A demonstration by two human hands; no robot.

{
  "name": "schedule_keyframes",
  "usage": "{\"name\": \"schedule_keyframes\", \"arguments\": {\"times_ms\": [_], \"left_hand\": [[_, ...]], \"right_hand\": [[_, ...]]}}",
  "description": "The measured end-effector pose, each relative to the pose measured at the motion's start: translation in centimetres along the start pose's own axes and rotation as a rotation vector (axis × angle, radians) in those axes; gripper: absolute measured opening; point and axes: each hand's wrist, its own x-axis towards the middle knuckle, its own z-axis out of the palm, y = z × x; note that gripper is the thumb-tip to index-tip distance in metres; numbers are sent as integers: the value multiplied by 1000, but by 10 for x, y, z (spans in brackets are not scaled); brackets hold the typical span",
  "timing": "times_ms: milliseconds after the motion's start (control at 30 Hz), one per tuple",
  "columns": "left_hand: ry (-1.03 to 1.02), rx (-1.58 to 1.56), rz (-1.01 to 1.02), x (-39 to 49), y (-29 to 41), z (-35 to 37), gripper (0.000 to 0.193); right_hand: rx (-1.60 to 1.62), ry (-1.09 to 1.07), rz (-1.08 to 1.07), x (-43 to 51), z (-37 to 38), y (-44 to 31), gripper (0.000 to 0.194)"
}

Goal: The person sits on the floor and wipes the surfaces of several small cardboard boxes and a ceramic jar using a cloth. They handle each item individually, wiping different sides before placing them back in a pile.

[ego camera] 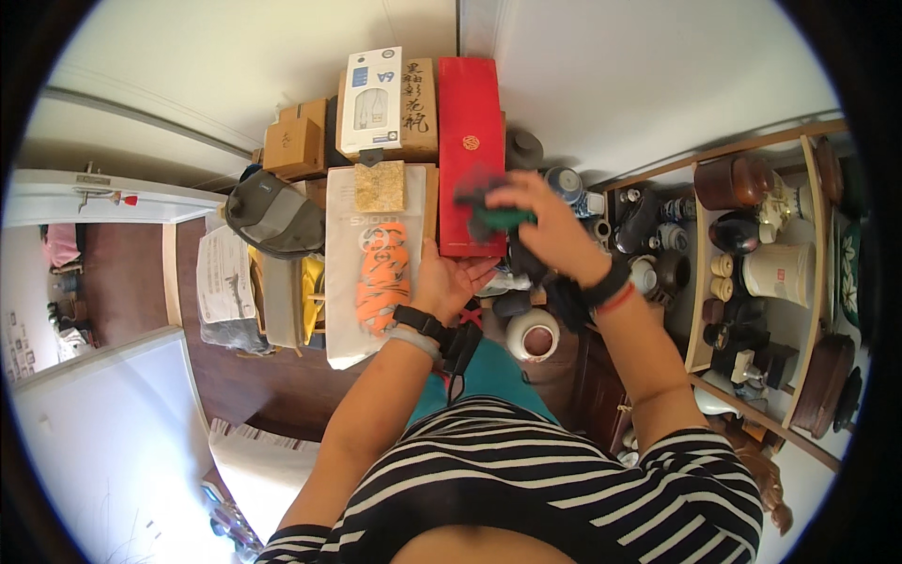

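Observation:
A long red box point(470, 127) with a gold emblem lies in front of me, its near end towards my body. My left hand point(454, 285) is at that near end, palm up, with the thumb along the box's left side and the fingers below its edge. In my right hand point(546, 218) is a dark cloth point(486, 208) with a green part, blurred, over the lower half of the red box. Left of the box is a flat white package point(342, 282) with an orange striped print and a small gold-coloured packet point(380, 187) on it.
A cable box point(375, 99) lies on a cardboard box point(421, 137) behind. A grey bag point(275, 215) and wooden-looking boxes point(290, 144) are at left. Ceramic vessels, including a white jar point(518, 335), crowd the right near a wooden shelf point(694, 282). A door point(106, 409) is at lower left.

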Motion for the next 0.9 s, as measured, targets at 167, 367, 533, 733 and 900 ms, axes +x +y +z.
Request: {"name": "schedule_keyframes", "arguments": {"times_ms": [167,367,533,733,900], "left_hand": [[1,-66,-34,3,2,-2,69],[19,-35,-64,2,8,6,66],[113,-46,-33,-2,3,13,66],[2,-30,-44,-8,-4,5,71],[-41,-66,4,-10,-3,4,80]], "right_hand": [[-398,198,-73,79,17,39,52],[-397,206,-118,18,45,33,41],[-317,-52,-27,-62,51,-11,36],[-330,26,-71,-63,28,-32,44],[-488,22,-70,-26,57,-34,45]]}}
